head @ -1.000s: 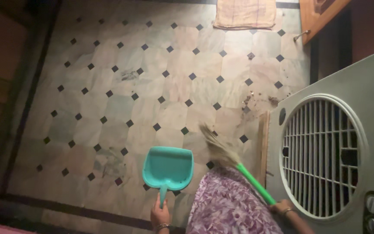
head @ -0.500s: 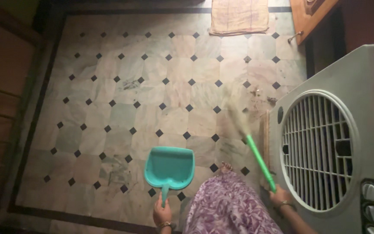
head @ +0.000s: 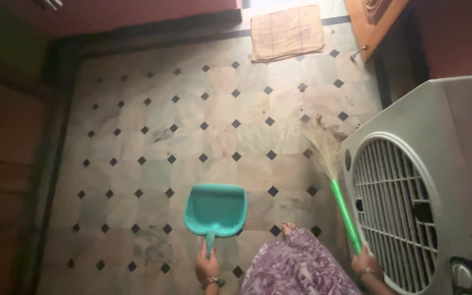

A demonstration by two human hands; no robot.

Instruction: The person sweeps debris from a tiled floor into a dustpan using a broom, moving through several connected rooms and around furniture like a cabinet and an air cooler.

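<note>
— Teal plastic: that is the dustpan (head: pixel 216 208) we hold low over the tiled floor (head: pixel 154 136), our left hand (head: pixel 207 267) clamped on its handle at six o'clock.

— And our right hand (head: pixel 366 261)?

— Wrapped tight round the green handle of the broom (head: pixel 338 188), at about four o'clock. Its straw bristles fan out toward one o'clock, touching the floor just beside the white air cooler (head: pixel 411 202).

— What lies beyond?

— A cloth mat (head: pixel 286 31) at twelve o'clock, a wooden door (head: pixel 372 19) near it.
</note>
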